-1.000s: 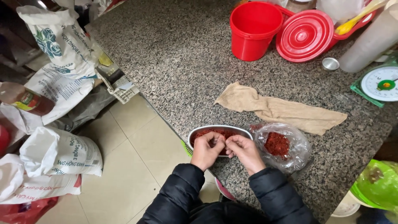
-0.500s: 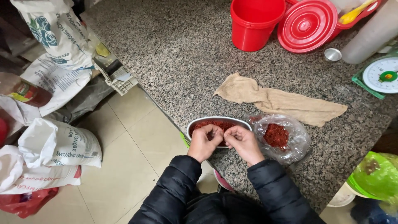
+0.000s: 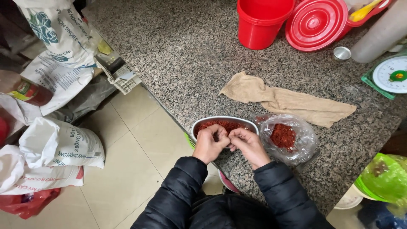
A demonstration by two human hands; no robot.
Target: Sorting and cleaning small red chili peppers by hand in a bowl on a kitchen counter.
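Over the oval metal tray (image 3: 250,123) — beside a clear bag (image 3: 296,148) — left hand (image 3: 210,144) and right hand (image 3: 250,146) pinch red shreds (image 3: 229,125).

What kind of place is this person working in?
Probably a home or small-shop kitchen: a speckled granite counter, a white-dialled green kitchen scale, a red plastic bucket, and white printed sacks on the tiled floor.

White sacks (image 3: 59,46) with blue-green print lean at the upper left; two more white sacks (image 3: 59,146) lie on the floor tiles below — one over a red bag (image 3: 32,201). A clear plastic bag (image 3: 286,138) of red shreds sits on the counter.
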